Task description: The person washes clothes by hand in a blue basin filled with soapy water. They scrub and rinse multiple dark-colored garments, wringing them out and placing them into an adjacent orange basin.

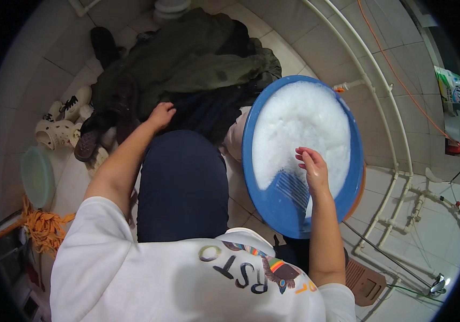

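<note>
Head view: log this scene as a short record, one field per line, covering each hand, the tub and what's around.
Left hand: left hand at the dark clothes; contact and grip unclear
Right hand: right hand over the foam, fingers loosely bent, nothing seen in it
Tub: blue tub, foam across most of it
In tub: blue washboard, ridges partly showing, at the near end
Left side: shoes, pale green basin
Right side: white pipes, shower head
</note>
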Demonstrator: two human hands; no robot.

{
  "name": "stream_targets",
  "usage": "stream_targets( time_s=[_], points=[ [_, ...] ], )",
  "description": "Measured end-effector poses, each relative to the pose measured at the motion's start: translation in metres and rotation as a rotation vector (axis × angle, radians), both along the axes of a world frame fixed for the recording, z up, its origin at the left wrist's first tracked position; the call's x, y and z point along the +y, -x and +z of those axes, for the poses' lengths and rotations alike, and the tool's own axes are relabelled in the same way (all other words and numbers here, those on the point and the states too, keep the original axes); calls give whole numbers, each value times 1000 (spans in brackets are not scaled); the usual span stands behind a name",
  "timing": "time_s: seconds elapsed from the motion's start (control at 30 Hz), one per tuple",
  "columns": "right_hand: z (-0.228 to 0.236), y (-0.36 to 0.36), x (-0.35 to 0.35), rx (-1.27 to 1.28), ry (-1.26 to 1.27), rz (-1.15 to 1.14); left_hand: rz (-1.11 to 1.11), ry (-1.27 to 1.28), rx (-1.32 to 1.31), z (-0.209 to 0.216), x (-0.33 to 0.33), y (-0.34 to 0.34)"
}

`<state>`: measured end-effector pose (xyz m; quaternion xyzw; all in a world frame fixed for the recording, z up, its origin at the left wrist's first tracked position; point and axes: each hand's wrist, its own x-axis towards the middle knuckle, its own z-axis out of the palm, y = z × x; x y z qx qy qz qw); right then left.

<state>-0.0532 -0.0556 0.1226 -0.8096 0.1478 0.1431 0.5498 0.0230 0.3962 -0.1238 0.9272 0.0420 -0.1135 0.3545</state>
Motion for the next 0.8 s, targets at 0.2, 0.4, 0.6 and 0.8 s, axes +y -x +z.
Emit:
stream_targets(
  time_s=[0.2,0.4,0.6,0.8],
  points=[
    [6,-1,22,-33,-21,48,375,928,267,69,5,-3],
    [9,2,21,-25,-56,63,755,1342,-88,156,3,-39],
    [24,-11,35,-138,-104,126,-5,1612,-227,348,-34,-72],
    [40,-36,101,-565,149,357,-532,1890,10,455,-171,-22]
  ],
)
